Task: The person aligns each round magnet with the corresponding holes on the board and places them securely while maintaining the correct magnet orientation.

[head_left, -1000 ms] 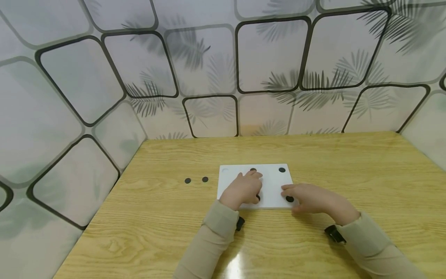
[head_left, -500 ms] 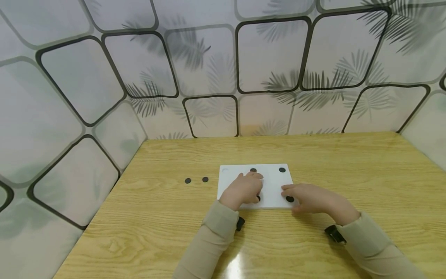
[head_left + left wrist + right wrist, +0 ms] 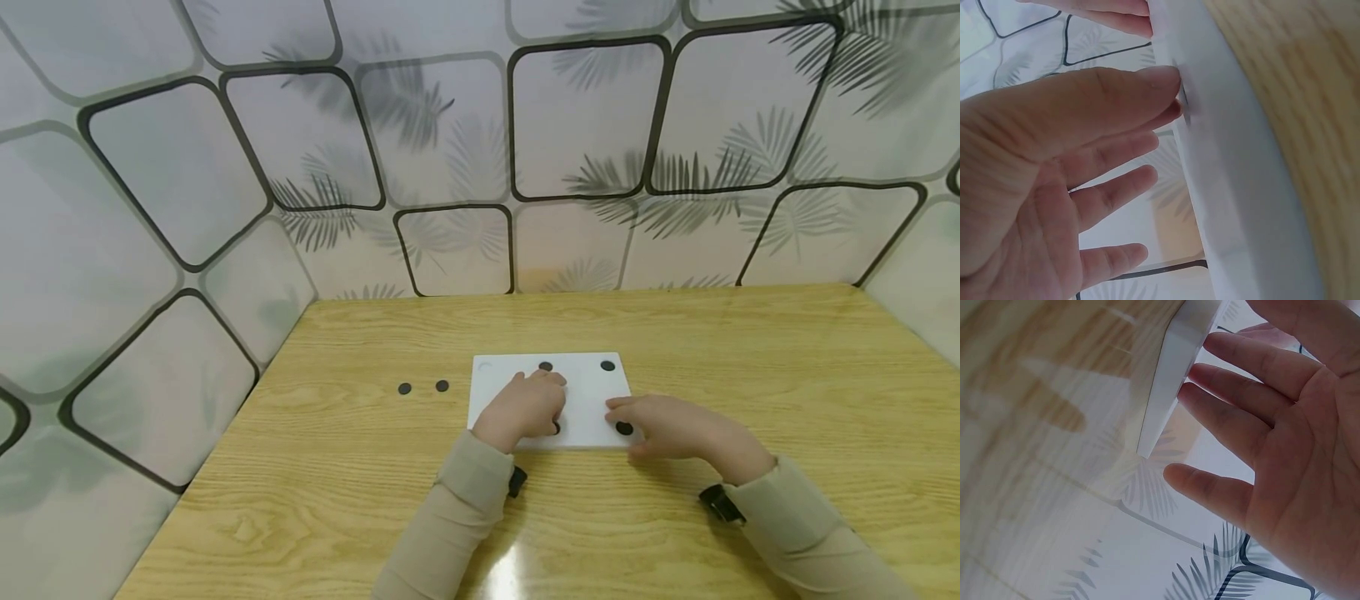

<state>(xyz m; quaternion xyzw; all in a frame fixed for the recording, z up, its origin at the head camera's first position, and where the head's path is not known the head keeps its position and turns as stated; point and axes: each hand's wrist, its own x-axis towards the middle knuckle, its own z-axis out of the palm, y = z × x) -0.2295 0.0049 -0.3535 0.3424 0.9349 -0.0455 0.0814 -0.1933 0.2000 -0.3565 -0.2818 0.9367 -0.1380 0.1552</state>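
Board [image 3: 581, 392] mid-table [image 3: 750, 350]; two discs [image 3: 423, 387] left of board; four discs on it.

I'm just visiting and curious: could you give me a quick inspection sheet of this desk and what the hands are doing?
Surface: wooden table, glare at near edge.
Job's things: white board with dark discs on it.
Clutter: two loose discs left of the board.
Hands: left hand and right hand rest on the board, fingers relaxed.
Cables: nothing seen.
Surroundings: patterned walls on three sides.
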